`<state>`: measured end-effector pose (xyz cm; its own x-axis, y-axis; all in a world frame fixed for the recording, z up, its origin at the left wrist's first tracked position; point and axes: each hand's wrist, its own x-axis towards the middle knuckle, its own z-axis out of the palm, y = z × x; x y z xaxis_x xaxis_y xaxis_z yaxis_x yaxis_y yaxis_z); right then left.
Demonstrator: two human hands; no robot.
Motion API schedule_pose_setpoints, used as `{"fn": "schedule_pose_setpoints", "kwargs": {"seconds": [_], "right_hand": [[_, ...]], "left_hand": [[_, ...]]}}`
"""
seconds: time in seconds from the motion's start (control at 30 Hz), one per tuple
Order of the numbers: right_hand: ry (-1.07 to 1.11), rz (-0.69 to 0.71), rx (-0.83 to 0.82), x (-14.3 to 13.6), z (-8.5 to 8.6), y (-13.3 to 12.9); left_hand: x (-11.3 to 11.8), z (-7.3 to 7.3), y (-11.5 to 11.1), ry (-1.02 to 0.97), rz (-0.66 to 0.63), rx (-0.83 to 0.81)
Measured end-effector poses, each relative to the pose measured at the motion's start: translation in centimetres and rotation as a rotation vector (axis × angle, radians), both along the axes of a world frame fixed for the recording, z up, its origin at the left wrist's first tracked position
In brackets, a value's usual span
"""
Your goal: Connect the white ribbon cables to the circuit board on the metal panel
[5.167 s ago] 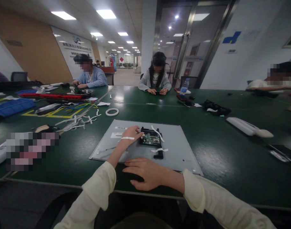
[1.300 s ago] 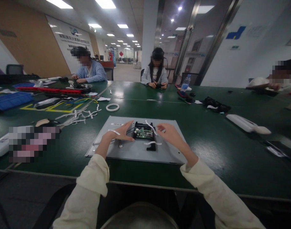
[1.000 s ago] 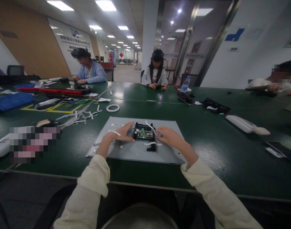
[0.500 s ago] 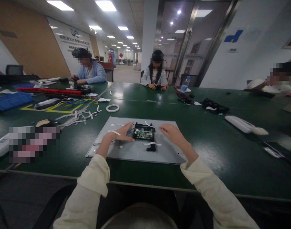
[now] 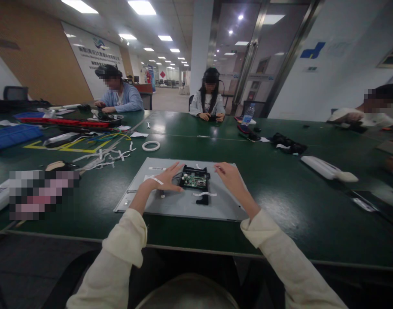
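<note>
A flat grey metal panel (image 5: 177,209) lies before me on the green table. On its middle sits a black plastic bracket (image 5: 203,201) framing a green circuit board (image 5: 193,180). White tape strips (image 5: 205,195) cross the bracket's lower arm and its upper edge. My left hand (image 5: 166,179) is open at the bracket's left side, thumb and fingers spread, with a piece of tape (image 5: 157,180) on the back of it. Dark cables run partly under this hand. To the bracket's right, my right hand (image 5: 227,172) is closed in a pinch over the panel; whatever its fingertips hold is hidden.
A roll of white tape (image 5: 150,142) lies beyond the panel. Loose tape strips (image 5: 111,159), a blue tray (image 5: 14,136) and cables are to the left. A white device (image 5: 325,169) and a black bag (image 5: 288,143) lie to the right. Several people sit around the table.
My right hand has shifted slightly, its fingers still pinched. My left hand stays spread beside the bracket. The whole view has moved a little.
</note>
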<state>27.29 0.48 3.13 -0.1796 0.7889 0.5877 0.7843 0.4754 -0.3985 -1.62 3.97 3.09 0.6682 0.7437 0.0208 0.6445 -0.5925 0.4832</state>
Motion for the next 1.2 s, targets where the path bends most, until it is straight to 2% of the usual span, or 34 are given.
{"fn": "schedule_pose_setpoints", "kwargs": {"seconds": [0.17,0.37,0.63,0.93,1.07,1.13,1.2], "right_hand": [[0.048,-0.001,0.016,-0.4,-0.4,0.2],[0.113,-0.030,0.044,-0.9,-0.4,0.3],[0.365,-0.085,0.102,-0.9,-0.1,0.3],[0.336,-0.068,0.095,-1.5,0.3,-0.4],[0.347,-0.063,0.085,-1.5,0.4,-0.5],[0.376,-0.065,0.072,-1.6,0.5,-0.5],[0.420,-0.060,0.055,-1.7,0.5,-0.5]], "left_hand": [[1.9,-0.3,0.0,0.004,-0.098,0.192],[2.2,-1.1,0.2,0.099,-0.116,0.221],[2.1,-0.9,0.0,0.168,-0.067,0.232],[2.0,-0.5,-0.3,0.193,-0.043,0.189],[1.8,-0.5,-0.4,0.087,-0.028,0.142],[1.8,-0.2,-0.2,-0.062,0.017,0.112],[1.9,0.3,0.1,-0.296,0.118,0.079]]}}
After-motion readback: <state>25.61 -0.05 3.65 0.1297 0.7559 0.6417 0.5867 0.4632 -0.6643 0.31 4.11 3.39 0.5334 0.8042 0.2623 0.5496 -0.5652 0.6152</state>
